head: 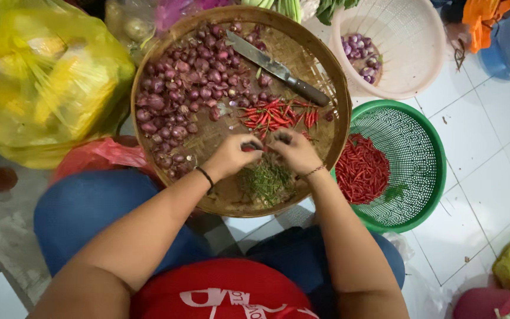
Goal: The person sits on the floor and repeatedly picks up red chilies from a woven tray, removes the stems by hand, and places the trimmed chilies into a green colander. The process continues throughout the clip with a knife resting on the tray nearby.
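Left hand point(231, 155) and right hand point(295, 150) meet over the near-centre of the round woven tray point(332, 127), fingertips turned toward each other. Both are curled closed in a pinch on one red chili point(254, 148), of which only a sliver shows at the left fingertips; the rest is hidden between the hands. Its long axis appears to run left-right, from one hand to the other; which end carries the stem cannot be told.

Loose pile of red chilies point(275, 114) lies just beyond the hands, further from the body, slightly nearer the right hand. Most of them lie with long axes roughly left-right, a few slanted.

Heap of green chili stems point(267, 180) sits directly below the hands, on the tray's near side.

Shallots point(187, 88) cover the left and far part of the tray. Kitchen knife point(275, 68) rests on the far right part, blade toward upper left, dark handle toward lower right.

Green plastic basket point(426, 142) stands just right of the tray, touching its rim, holding a mound of red chilies point(361, 171). Pale basket point(408, 35) beyond it holds a few shallots. Yellow plastic bag point(42, 77) sits left.
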